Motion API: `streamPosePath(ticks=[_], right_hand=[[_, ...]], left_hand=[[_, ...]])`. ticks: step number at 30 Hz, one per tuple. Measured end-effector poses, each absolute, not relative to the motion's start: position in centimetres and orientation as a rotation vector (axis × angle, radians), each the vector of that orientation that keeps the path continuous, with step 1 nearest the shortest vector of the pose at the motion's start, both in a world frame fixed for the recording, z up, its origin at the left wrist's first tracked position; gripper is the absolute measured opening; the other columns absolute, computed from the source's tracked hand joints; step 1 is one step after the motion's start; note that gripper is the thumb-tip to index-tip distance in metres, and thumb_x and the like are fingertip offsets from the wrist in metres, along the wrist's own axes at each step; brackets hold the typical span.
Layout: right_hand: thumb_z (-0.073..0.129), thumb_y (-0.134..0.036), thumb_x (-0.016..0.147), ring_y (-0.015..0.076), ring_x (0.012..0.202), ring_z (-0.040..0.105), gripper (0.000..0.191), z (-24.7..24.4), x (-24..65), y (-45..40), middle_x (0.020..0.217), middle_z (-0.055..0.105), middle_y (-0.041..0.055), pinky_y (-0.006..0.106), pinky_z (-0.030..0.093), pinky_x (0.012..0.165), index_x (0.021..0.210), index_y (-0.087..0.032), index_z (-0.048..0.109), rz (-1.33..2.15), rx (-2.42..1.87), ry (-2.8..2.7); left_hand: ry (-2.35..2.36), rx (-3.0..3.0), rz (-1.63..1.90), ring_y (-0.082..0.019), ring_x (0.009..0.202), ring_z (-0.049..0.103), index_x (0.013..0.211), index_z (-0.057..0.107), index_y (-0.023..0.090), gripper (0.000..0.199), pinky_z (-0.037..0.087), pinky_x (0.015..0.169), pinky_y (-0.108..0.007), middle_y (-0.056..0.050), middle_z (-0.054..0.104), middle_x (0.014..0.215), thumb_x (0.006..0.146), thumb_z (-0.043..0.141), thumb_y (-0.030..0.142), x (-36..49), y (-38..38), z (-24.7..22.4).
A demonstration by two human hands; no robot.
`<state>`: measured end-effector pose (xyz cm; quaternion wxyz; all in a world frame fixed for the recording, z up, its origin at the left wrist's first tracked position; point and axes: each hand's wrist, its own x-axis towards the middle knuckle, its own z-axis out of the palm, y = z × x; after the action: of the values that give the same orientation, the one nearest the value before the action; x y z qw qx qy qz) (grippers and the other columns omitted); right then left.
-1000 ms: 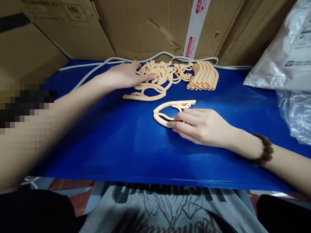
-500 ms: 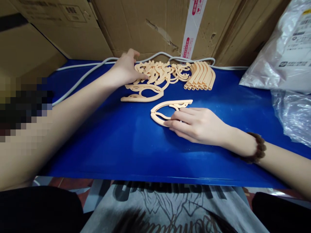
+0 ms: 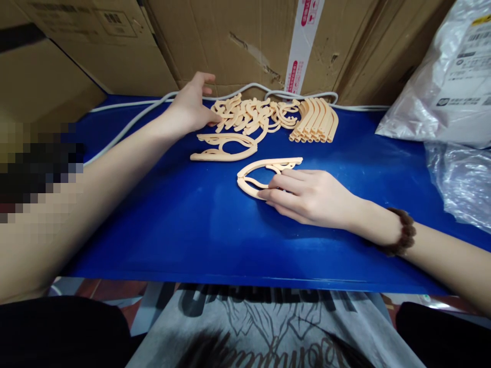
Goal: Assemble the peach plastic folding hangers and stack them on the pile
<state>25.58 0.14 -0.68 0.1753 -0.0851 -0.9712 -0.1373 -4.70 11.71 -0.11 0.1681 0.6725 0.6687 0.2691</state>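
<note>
At the back left, my left hand (image 3: 192,105) is open, fingers and thumb spread, beside a heap of peach plastic hanger hooks (image 3: 249,113). Its thumb is at the heap's left edge; I cannot tell whether it touches. My right hand (image 3: 307,197) has its fingers bent over a peach folding hanger (image 3: 251,167) lying on the blue tabletop (image 3: 184,220). The hand covers part of that hanger's right side. A second folding hanger (image 3: 236,155) lies folded in front of the heap.
Curved peach hanger arms (image 3: 316,120) lie stacked right of the heap. A white cable (image 3: 134,122) runs along the back. Cardboard boxes (image 3: 222,46) wall off the rear and left. A plastic mailing bag (image 3: 433,97) and clear plastic wrap (image 3: 460,181) are on the right.
My left hand has drawn slightly left from the heap of hooks, and its fingers show more spread. My right hand stays on the same folding hanger.
</note>
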Motion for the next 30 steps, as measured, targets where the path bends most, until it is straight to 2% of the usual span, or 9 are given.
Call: streamPosePath(ticks=[4,13,18,20,22,24,26,28,30], right_hand=[[0.046,-0.023,0.11,0.0168,0.082,0.058,0.027,-0.6,25.6,0.2,0.096,0.073,0.0051,0.03,0.045,0.073,0.11,-0.013,0.072,-0.397,-0.236,-2.738],[0.046,-0.026,0.111,0.017,0.082,0.062,0.029,-0.3,25.7,0.2,0.094,0.073,0.0048,0.031,0.047,0.071,0.11,-0.014,0.073,-0.443,-0.24,-2.72],[0.048,-0.034,0.11,0.0198,0.083,0.066,0.033,4.1,27.1,0.2,0.094,0.075,0.0104,0.035,0.049,0.07,0.113,-0.013,0.073,-0.384,-0.576,-2.562],[0.047,-0.033,0.11,0.0206,0.09,0.069,0.031,5.8,27.6,0.1,0.098,0.075,0.0103,0.037,0.05,0.077,0.113,-0.015,0.073,-0.278,-0.786,-2.403],[0.05,-0.033,0.11,0.0198,0.091,0.071,0.03,6.5,27.8,0.1,0.103,0.076,0.0087,0.036,0.052,0.079,0.117,-0.015,0.072,-0.224,-0.812,-2.36],[0.053,-0.035,0.108,0.0229,0.101,0.073,0.04,6.2,27.9,0.1,0.117,0.076,0.0102,0.037,0.055,0.085,0.14,-0.013,0.064,-0.185,-0.813,-2.425],[0.055,-0.037,0.107,0.0272,0.115,0.072,0.059,5.2,28.0,0.0,0.137,0.07,0.0109,0.041,0.058,0.094,0.161,-0.018,0.043,-0.139,-0.842,-2.519],[0.054,-0.034,0.106,0.0284,0.125,0.069,0.065,4.1,28.1,-0.1,0.148,0.064,0.008,0.041,0.059,0.098,0.166,-0.027,0.033,-0.074,-0.853,-2.571],[0.052,-0.025,0.105,0.0283,0.133,0.064,0.061,3.0,28.4,-0.2,0.151,0.061,0.0092,0.04,0.058,0.101,0.164,-0.028,0.036,-0.018,-0.811,-2.593]], left_hand=[[1.906,1.952,0.79,-0.009,0.089,0.061,0.155,0.035,0.02,0.088,0.057,0.075,-0.031,-0.013,0.052,0.154,0.087,0.086,0.04,-5.1,12.2,-0.3],[1.984,2.03,0.794,-0.006,0.09,0.061,0.157,0.028,0.026,0.084,0.056,0.088,-0.032,-0.005,0.042,0.159,0.095,0.08,0.045,-5.2,10.9,0.0],[1.858,2.133,1.113,-0.006,0.091,0.06,0.166,0.027,0.028,0.086,0.058,0.089,-0.026,0.004,0.056,0.149,0.098,0.075,0.049,-4.2,8.5,1.0],[1.633,2.123,1.276,-0.009,0.094,0.063,0.158,0.046,0.026,0.071,0.062,0.094,-0.029,0.006,0.064,0.138,0.099,0.072,0.055,-3.2,6.9,1.4],[1.415,2.043,1.343,-0.01,0.09,0.068,0.145,0.061,0.024,0.053,0.064,0.094,-0.034,0.006,0.072,0.119,0.098,0.075,0.045,-1.7,4.7,1.9],[1.26,1.943,1.324,-0.011,0.081,0.071,0.139,0.066,0.021,0.039,0.066,0.083,-0.032,0.002,0.077,0.114,0.101,0.071,0.03,0.1,2.2,2.2],[1.133,1.959,1.228,-0.012,0.074,0.073,0.125,0.07,0.018,0.026,0.063,0.069,-0.028,0.0,0.079,0.098,0.104,0.063,0.03,1.7,-0.1,2.3],[1.046,2.053,1.09,-0.011,0.07,0.072,0.109,0.071,0.018,0.016,0.059,0.065,-0.025,0.001,0.079,0.09,0.106,0.057,0.025,2.9,-1.9,2.1],[0.95,2.158,0.94,-0.01,0.065,0.07,0.099,0.068,0.019,0.017,0.055,0.063,-0.022,0.005,0.074,0.077,0.107,0.053,0.021,3.6,-3.0,1.5]])
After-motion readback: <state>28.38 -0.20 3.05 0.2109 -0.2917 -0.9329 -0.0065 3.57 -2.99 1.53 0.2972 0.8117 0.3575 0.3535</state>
